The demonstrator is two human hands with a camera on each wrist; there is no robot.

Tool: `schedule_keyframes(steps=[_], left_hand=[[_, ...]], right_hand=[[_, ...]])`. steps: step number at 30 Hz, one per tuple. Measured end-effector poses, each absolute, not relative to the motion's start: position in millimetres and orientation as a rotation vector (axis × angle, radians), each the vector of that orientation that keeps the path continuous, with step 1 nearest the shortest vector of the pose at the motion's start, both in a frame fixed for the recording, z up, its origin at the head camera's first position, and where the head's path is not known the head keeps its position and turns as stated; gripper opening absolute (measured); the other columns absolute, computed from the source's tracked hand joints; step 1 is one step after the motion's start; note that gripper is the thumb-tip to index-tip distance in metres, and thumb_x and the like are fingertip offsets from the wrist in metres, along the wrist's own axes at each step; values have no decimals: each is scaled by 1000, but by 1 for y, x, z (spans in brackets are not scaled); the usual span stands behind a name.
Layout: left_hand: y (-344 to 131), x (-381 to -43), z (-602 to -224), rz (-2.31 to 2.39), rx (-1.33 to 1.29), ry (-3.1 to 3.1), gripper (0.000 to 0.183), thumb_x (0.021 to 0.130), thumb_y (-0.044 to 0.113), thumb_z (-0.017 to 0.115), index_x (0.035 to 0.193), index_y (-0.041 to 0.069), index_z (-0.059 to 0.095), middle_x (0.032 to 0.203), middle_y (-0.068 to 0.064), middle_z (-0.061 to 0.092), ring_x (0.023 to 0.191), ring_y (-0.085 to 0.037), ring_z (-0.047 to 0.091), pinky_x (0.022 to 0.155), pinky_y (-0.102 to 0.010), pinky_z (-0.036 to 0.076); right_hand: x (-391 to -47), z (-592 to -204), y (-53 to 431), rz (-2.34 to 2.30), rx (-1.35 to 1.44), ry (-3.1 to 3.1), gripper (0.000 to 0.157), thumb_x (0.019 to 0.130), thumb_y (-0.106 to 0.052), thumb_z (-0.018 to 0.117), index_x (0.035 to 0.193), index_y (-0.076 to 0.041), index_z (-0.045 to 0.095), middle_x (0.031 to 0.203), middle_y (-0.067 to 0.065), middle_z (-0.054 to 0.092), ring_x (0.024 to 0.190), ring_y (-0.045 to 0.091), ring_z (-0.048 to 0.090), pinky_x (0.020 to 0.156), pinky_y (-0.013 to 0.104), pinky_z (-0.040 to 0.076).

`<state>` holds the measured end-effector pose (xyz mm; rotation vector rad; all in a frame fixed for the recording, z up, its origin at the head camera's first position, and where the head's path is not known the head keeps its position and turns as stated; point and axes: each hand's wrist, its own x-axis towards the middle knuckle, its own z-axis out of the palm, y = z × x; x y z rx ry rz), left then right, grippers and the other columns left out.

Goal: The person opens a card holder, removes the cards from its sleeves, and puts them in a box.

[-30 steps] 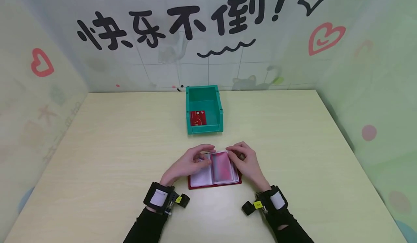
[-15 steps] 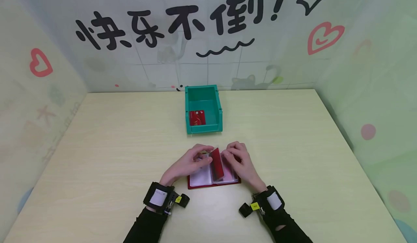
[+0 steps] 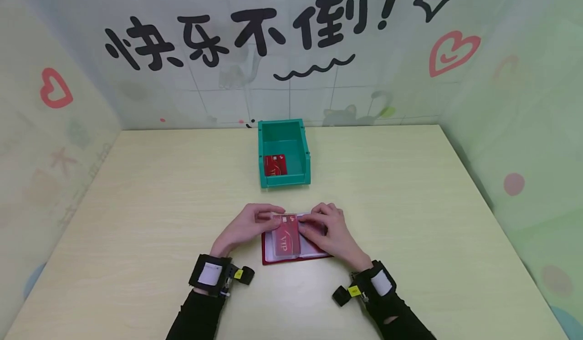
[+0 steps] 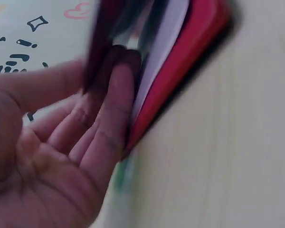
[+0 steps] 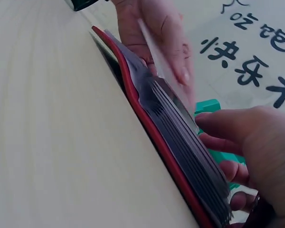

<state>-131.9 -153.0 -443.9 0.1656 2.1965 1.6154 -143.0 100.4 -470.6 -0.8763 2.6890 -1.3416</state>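
A small card holder (image 3: 268, 254) with a dark red cover and clear plastic sleeves lies spread on the table. My left hand (image 3: 255, 223) pinches a sleeve page holding a red VIP card (image 3: 287, 236), which leans over the left side. The left wrist view shows the thumb of my left hand (image 4: 52, 137) on one face of that page and its fingers behind. Near the fold, my right hand (image 3: 330, 231) touches the pages with relaxed, bent fingers. In the right wrist view, my right hand (image 5: 256, 152) has its fingertips against the stack of sleeves (image 5: 185, 152).
A green bin (image 3: 284, 180) stands beyond the card holder, with another red card (image 3: 275, 165) lying inside. Light wooden table (image 3: 136, 203) surrounds both. A printed backdrop (image 3: 191, 92) rises behind the table and at the sides.
The sleeve page with the red card has swung from right to left. My left hand has moved left with it, and my right hand has shifted left toward the fold.
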Motion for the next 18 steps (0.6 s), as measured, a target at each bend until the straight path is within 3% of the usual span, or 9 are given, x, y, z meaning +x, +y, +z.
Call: schedule_keyframes(steps=[5,8,12,18], left_hand=[[-155,-131,-445,1601,-61,2180,28,90,9,74,111,-8,68,92,-19,77,69,-12,71,68,-27,61],[-152,-131,-443,1582,-151,2169,21,88,8,76,100,-7,69,81,-14,76,60,-11,69,63,-27,61],[-148,-130,-440,1520,-218,2206,19,88,12,77,93,-4,69,70,-8,73,55,-11,68,59,-24,58],[-146,-130,-437,1457,-252,2236,18,88,14,77,90,-2,71,68,-7,72,53,-12,67,57,-24,58]], right_hand=[[-141,-458,93,-1161,-805,2735,25,87,-30,78,109,-19,75,99,-1,60,100,18,46,91,43,32],[-140,-451,87,-1048,-781,2764,28,87,-34,78,109,-18,73,101,1,61,102,20,47,94,46,33],[-141,-445,81,-945,-782,2788,30,87,-36,77,109,-16,71,101,2,61,101,21,47,96,48,34],[-143,-443,76,-881,-767,2800,29,88,-36,77,105,-14,70,93,2,59,96,20,46,94,47,34]])
